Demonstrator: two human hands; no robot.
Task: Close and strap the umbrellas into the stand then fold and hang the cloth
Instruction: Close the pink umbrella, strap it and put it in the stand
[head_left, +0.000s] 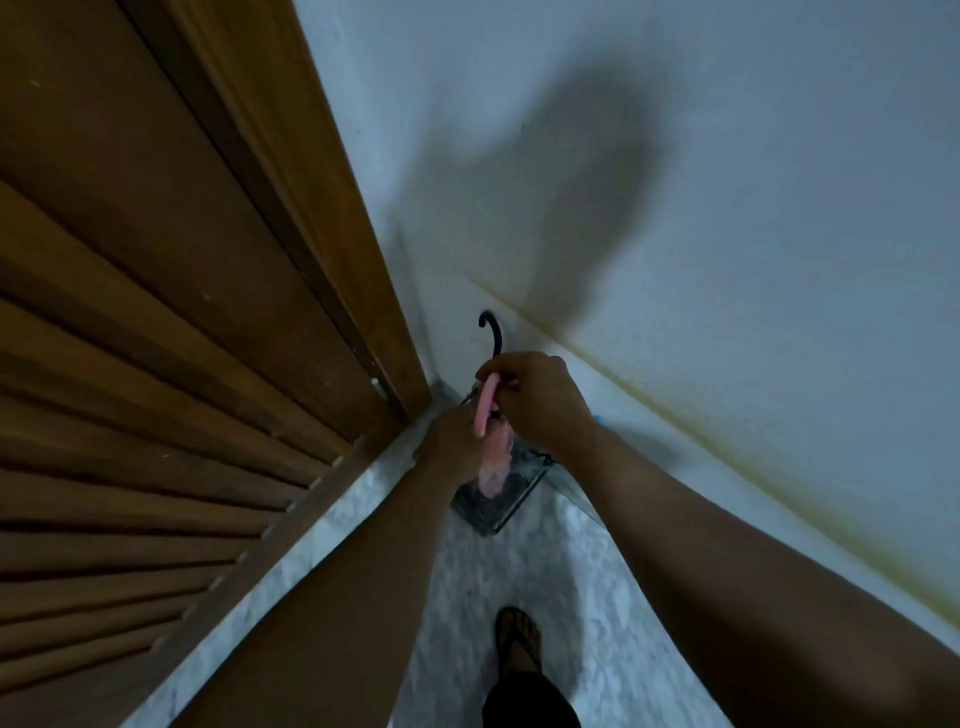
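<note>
Your right hand is curled around the top of the pink umbrella, fingers pinching near its pink handle; your left hand is lower, wrapped around the gathered canopy, though its fingers are partly hidden. The umbrella stands nearly upright with its lower end inside the dark wire stand, which sits on the pale marbled floor in the corner where the wooden louvred door meets the white wall. Behind your right hand a black hooked handle rises, likely a second umbrella in the same stand.

Expect the pink umbrella to be light, its fabric soft and slippery and prone to springing loose, while the shaft is stiff. Hold the folds tight with the lower hand and work the strap around them with the upper one. Whether the strap is fastened is too blurred to tell.
</note>
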